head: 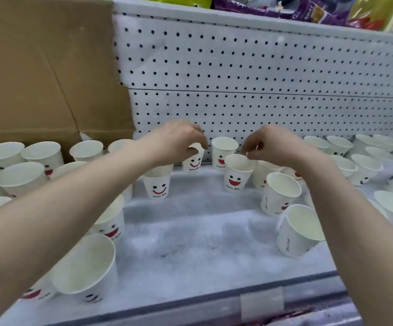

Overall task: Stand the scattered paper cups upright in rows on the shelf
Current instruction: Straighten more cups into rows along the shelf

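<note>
Front cups [85, 267] stand upright on either side of a bare strip of shelf [190, 243]. Farther in, the right hand [273, 144] reaches from above and pinches the rim of the upright middle cup [236, 175] between narrowed fingertips. Beyond, the left hand [179, 140] curls over the rim of the back cup [193, 162], which stands by the pegboard [261, 78]. 1 free cup [223, 152] stands between the 2 hands.

Bright, even light; warped, soft edges.

One head-worn wide-angle view, forward and down; close over the shelf [190, 243], toward its pegboard [261, 67]
</note>
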Demonstrator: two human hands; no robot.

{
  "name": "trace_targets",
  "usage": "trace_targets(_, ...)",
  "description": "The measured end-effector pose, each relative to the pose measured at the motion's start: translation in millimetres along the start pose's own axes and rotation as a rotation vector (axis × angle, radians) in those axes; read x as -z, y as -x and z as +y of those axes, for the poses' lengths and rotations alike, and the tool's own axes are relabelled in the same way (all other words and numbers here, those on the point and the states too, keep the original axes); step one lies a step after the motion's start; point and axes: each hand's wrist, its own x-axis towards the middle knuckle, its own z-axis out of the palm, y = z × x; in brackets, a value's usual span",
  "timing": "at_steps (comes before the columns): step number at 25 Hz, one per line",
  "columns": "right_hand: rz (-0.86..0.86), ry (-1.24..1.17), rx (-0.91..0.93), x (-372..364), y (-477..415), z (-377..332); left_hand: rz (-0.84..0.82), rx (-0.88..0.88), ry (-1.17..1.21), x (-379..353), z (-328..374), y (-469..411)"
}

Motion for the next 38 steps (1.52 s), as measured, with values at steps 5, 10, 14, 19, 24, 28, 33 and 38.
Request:
trace_targets(5,0.016,-0.016,-0.081,-9,45,44,-0.136,-0.009,0.008,-39,66,-41)
trace_targets(10,-0.061,0.037,-0.006,-18,65,62,-0.105,0.112,-0.106,-56,89,-51)
trace_targets(14,-0.130,0.068,0.111,-23,67,56,-0.107,0.229,-0.112,-44,96,-15)
trace_targets(19,-0.105,-0.058,0.233,-27,54,8,-0.152,0.286,-0.174,-19,99,58)
trace_targets(24,-0.211,-0.129,0.302,-31,48,-38,-0.158,0.383,-0.223,-8,94,112)
trace_targets(28,-0.221,-0.088,0.317,-30,43,-37,-0.155,0.405,-0.247,-8,86,134)
trace_targets(33,-0.026,-0.056,0.292,-60,28,-54,-0.140,0.411,-0.228,-5,79,147)
trace_targets(38,0.134,-0.089,0.231,-78,20,-81,-0.122,0.414,-0.206,-7,72,153)
